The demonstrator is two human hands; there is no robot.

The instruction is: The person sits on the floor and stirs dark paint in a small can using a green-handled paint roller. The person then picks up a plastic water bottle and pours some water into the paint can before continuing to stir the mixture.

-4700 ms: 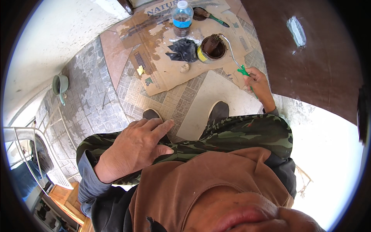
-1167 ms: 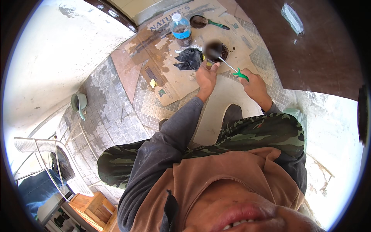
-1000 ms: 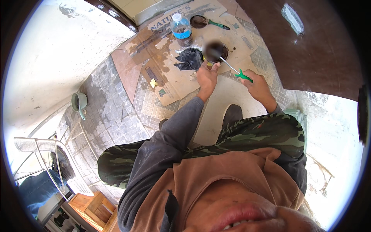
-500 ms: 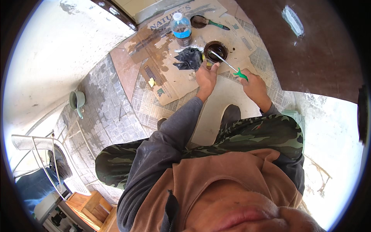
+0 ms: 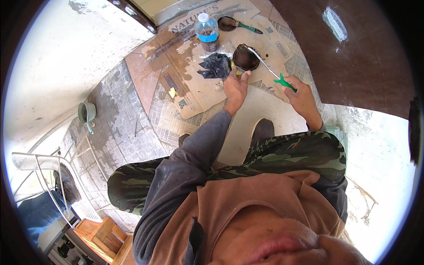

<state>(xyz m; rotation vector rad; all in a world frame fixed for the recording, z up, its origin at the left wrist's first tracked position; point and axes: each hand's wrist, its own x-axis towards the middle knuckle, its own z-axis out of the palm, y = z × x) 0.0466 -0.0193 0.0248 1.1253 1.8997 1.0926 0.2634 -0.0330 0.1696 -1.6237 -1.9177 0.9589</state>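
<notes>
— What are the hands doing down there?

— The left hand (image 5: 235, 87) is wrapped round the small round tin of dark brown liquid (image 5: 245, 59), which sits on the flattened brown cardboard sheet (image 5: 198, 88) on the floor. The right hand (image 5: 301, 95) grips the green-handled metal spoon (image 5: 269, 70), its bowl over the tin's rim.

— Anything beside it?

— A crumpled black rag (image 5: 214, 66) just left of the tin, and a clear plastic bottle with a blue label (image 5: 207, 33) behind.

We see tiled floor (image 5: 132, 132) w/ flattened cardboard (image 5: 198, 84) on it; bottle (image 5: 207, 37), black rag (image 5: 214, 66), tin (image 5: 245, 59) on cardboard.
</notes>
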